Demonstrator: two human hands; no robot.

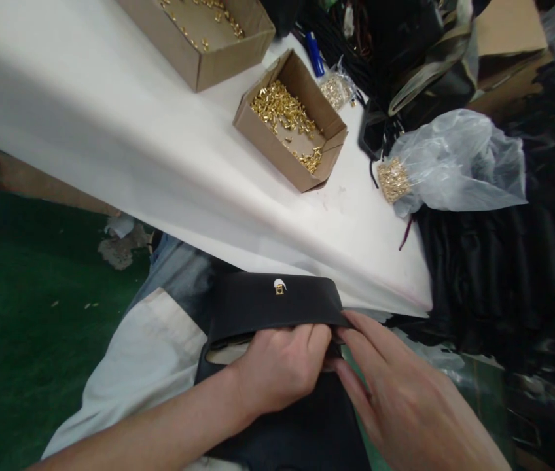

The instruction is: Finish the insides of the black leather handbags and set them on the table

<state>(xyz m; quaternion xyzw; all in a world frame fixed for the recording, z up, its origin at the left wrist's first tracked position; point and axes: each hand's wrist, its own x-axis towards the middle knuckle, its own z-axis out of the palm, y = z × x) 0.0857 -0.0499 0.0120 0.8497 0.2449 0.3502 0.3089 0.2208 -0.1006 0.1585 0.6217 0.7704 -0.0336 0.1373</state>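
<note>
A black leather bag piece (pixel 277 302) with a small gold clasp (pixel 280 286) lies on my lap below the table edge. My left hand (pixel 277 369) is curled closed, its fingers tucked under the piece's folded flap. My right hand (pixel 395 392) rests beside it on the right, fingers together and pinching the same flap edge.
A white table (pixel 110 131) carries a small cardboard box of gold hardware (pixel 290 121), a larger box (pixel 199 33) with a few gold pieces, and a clear plastic bag (pixel 454 163) with gold parts. Black leather goods (pixel 503 275) pile at the right. Green floor lies at the left.
</note>
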